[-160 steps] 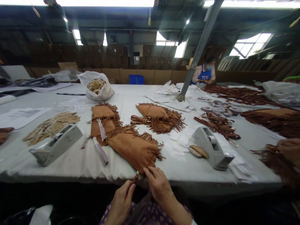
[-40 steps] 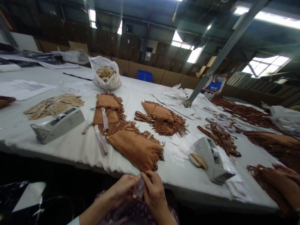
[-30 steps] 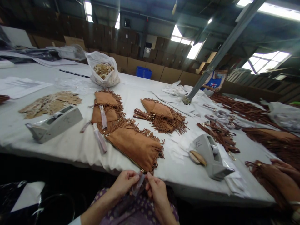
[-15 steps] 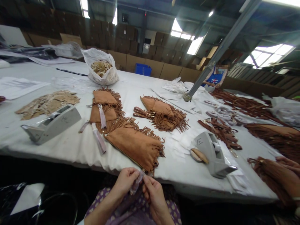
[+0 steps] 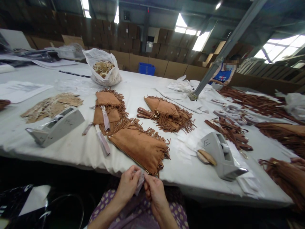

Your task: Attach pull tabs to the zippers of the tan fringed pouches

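At the table's front edge, my left hand [image 5: 129, 183] and my right hand [image 5: 154, 190] pinch a thin, whitish translucent wrapper [image 5: 140, 183] between them. It hangs by the zipper end of a tan suede pouch [image 5: 138, 148] with brown fringe, whose near corner reaches the edge just above my fingers. What lies inside the wrapper is hidden. Behind that pouch, two more fringed pouches [image 5: 107, 116] lie overlapped, with wrapped zipper pulls [image 5: 105, 118] trailing from them. Farther right, another fringed pouch pile [image 5: 164, 109] lies with a brown wrist strap [image 5: 145, 113].
Grey tape dispensers stand left [image 5: 57, 127] and right [image 5: 219, 156] on the white-covered table [image 5: 81, 152]. Tan tags [image 5: 52, 106], a plastic bag [image 5: 114, 76] and brown straps [image 5: 228, 133] lie around. Another person's hand [image 5: 297, 162] touches a fringed bag at right; a co-worker [image 5: 222, 76] stands behind.
My view has shifted slightly, so the table things sit a little farther right. Both hands keep their pinch on the wrapper, and my fingers have moved slightly over it.
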Demonstrator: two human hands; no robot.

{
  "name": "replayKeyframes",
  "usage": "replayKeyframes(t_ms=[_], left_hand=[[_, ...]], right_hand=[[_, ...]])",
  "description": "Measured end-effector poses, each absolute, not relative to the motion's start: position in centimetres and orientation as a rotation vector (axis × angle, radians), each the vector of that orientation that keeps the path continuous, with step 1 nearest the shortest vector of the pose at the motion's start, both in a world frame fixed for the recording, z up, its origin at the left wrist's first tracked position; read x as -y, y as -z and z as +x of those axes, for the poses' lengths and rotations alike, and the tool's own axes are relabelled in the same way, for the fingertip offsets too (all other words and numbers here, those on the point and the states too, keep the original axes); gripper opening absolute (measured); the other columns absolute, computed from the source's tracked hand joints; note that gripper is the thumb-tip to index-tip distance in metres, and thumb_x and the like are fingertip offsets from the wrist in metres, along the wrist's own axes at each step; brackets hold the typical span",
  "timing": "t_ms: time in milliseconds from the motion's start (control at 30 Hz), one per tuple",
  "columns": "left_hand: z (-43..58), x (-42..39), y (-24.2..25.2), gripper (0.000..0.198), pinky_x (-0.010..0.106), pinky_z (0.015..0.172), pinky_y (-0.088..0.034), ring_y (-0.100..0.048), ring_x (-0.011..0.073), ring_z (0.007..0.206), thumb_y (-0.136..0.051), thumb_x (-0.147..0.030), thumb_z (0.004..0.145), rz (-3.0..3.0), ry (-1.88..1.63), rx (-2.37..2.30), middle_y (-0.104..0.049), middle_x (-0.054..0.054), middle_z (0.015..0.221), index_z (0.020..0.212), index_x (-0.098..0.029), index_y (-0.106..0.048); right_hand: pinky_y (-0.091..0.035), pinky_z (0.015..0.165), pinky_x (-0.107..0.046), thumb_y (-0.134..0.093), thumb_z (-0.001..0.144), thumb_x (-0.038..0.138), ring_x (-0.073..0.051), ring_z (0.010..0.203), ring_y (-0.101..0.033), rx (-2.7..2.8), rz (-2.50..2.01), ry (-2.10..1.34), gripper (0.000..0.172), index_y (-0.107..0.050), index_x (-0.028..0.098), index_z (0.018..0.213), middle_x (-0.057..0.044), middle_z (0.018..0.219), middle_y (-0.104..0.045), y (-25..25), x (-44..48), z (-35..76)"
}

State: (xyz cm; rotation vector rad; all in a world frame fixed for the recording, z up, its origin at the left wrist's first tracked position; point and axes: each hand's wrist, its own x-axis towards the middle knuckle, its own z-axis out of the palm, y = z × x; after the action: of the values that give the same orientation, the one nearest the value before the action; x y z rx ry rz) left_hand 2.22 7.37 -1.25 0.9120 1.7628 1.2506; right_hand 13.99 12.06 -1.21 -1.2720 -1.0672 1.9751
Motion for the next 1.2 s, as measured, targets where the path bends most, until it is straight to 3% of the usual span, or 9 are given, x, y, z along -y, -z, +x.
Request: replayKeyframes(t_ms=[167, 333, 500, 633, 733, 833, 933, 1067, 1200], left_hand=[[2.0, -6.9, 2.4, 0.04, 0.022, 0.05, -0.032, -0.042, 0.011, 0.05, -0.052, -0.054, 0.08, 0.792, -1.217, -1.61, -0.049, -0.003, 0.055, 0.069, -0.015, -0.056], [2.0, -7.0, 2.0, 0.034, 0.022, 0.05, -0.033, -0.044, 0.0103, 0.051, -0.065, -0.046, 0.068, 0.73, -1.28, -1.526, -0.053, -0.002, 0.054, 0.063, -0.014, -0.057], [1.8, -7.2, 1.1, 0.042, 0.02, 0.041, -0.025, -0.036, 0.007, 0.039, -0.068, -0.054, 0.062, 0.614, -1.259, -1.458, -0.047, -0.005, 0.044, 0.059, -0.014, -0.055], [2.7, -6.4, 0.4, 0.057, 0.021, 0.044, -0.035, -0.048, 0.0104, 0.043, -0.057, -0.07, 0.068, 0.433, -1.327, -1.307, -0.057, 0.001, 0.052, 0.065, -0.013, -0.057], [3.5, -5.7, 0.1, 0.055, 0.02, 0.046, -0.039, -0.053, 0.0113, 0.049, -0.064, -0.066, 0.067, 0.335, -1.312, -1.229, -0.064, 0.003, 0.063, 0.082, -0.013, -0.061], [3.8, -5.3, 0.4, 0.052, 0.017, 0.04, -0.029, -0.041, 0.0059, 0.039, -0.073, -0.06, 0.061, 0.296, -1.415, -1.318, -0.056, -0.003, 0.052, 0.079, -0.012, -0.062], [3.8, -5.3, 0.7, 0.051, 0.018, 0.037, -0.021, -0.03, 0.0038, 0.035, -0.067, -0.062, 0.067, 0.383, -1.494, -1.451, -0.049, -0.005, 0.046, 0.069, -0.012, -0.061], [3.8, -5.4, 0.9, 0.047, 0.019, 0.037, -0.019, -0.028, 0.0039, 0.037, -0.063, -0.06, 0.072, 0.509, -1.54, -1.526, -0.049, -0.005, 0.05, 0.067, -0.013, -0.059], [4.2, -5.4, 1.0, 0.049, 0.018, 0.037, -0.022, -0.028, 0.0042, 0.037, -0.062, -0.062, 0.071, 0.416, -1.573, -1.459, -0.046, -0.006, 0.048, 0.067, -0.014, -0.057]], right_hand=[[-0.014, 0.033, -0.019, -0.07, 0.06, 0.06, -0.003, 0.029, -0.024, 1.047, -1.293, -2.0, 0.05, -0.045, 0.018, 0.049, 0.009, 0.036, -0.035, 1.5, -12.1, 13.8], [-0.013, 0.033, -0.019, -0.068, 0.063, 0.061, -0.003, 0.029, -0.024, 1.089, -1.335, -2.03, 0.05, -0.047, 0.018, 0.048, 0.008, 0.032, -0.035, 1.0, -12.3, 13.9], [-0.014, 0.032, -0.019, -0.067, 0.063, 0.062, -0.004, 0.028, -0.024, 1.149, -1.368, -2.021, 0.05, -0.047, 0.018, 0.048, 0.007, 0.03, -0.035, 0.8, -12.7, 13.5], [-0.015, 0.032, -0.019, -0.067, 0.062, 0.062, -0.004, 0.029, -0.028, 1.1, -1.356, -2.022, 0.05, -0.047, 0.019, 0.048, 0.007, 0.031, -0.037, 0.9, -12.6, 13.0], [-0.016, 0.033, -0.019, -0.068, 0.062, 0.061, -0.003, 0.029, -0.025, 1.061, -1.341, -2.017, 0.05, -0.047, 0.018, 0.049, 0.008, 0.032, -0.037, 1.0, -12.5, 12.9], [-0.017, 0.034, -0.018, -0.069, 0.063, 0.06, -0.003, 0.031, -0.028, 1.053, -1.302, -2.031, 0.05, -0.049, 0.016, 0.05, 0.005, 0.037, -0.045, 1.0, -12.5, 13.0], [-0.023, 0.036, -0.018, -0.073, 0.062, 0.056, -0.003, 0.035, -0.035, 1.026, -1.248, -2.088, 0.047, -0.053, 0.014, 0.054, 0.001, 0.045, -0.052, 0.9, -12.5, 13.2], [-0.026, 0.037, -0.018, -0.078, 0.058, 0.046, -0.004, 0.037, -0.038, 1.022, -1.211, -2.097, 0.041, -0.054, 0.014, 0.057, 0.003, 0.046, -0.051, 0.6, -12.4, 13.2], [-0.025, 0.034, -0.019, -0.074, 0.06, 0.05, -0.004, 0.033, -0.034, 1.084, -1.238, -2.022, 0.042, -0.051, 0.016, 0.055, 0.005, 0.042, -0.048, 0.8, -12.2, 13.0]])
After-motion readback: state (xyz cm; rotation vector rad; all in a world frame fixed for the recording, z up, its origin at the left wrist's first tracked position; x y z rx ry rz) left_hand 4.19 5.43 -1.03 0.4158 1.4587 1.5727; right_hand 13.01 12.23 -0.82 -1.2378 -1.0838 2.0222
